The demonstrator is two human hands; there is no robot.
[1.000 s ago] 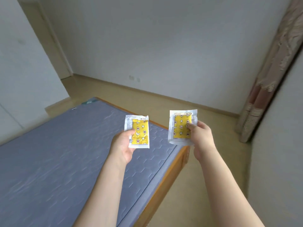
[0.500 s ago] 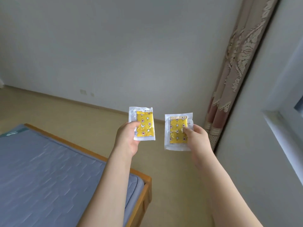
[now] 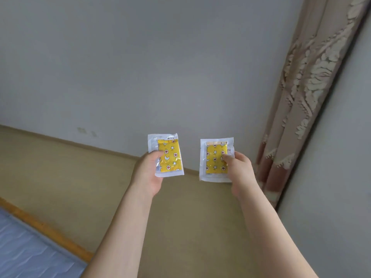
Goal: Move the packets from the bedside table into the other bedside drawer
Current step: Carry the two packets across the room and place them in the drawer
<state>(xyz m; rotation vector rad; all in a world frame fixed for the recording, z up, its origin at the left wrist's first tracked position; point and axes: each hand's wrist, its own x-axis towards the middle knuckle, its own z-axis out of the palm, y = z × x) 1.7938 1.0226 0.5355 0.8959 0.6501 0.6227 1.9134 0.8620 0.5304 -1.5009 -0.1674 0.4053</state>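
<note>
Near left: corner of a bed [image 3: 50, 235], orange wooden frame edging a blue-grey quilted mattress [image 3: 22, 255]. Tan floor [image 3: 66, 173] running to a plain grey wall [image 3: 140, 67] at far. Right: patterned beige curtain [image 3: 307, 87] hanging to the floor.

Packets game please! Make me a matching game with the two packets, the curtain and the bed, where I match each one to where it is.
Things:
1. left packet
2. right packet
3. curtain
4. bed

Places:
A. bottom left corner of the view
B. hanging along the right side
C. held in the right hand
D. held in the left hand

Pairs: 1-D, 2-C, 3-B, 4-A
</note>
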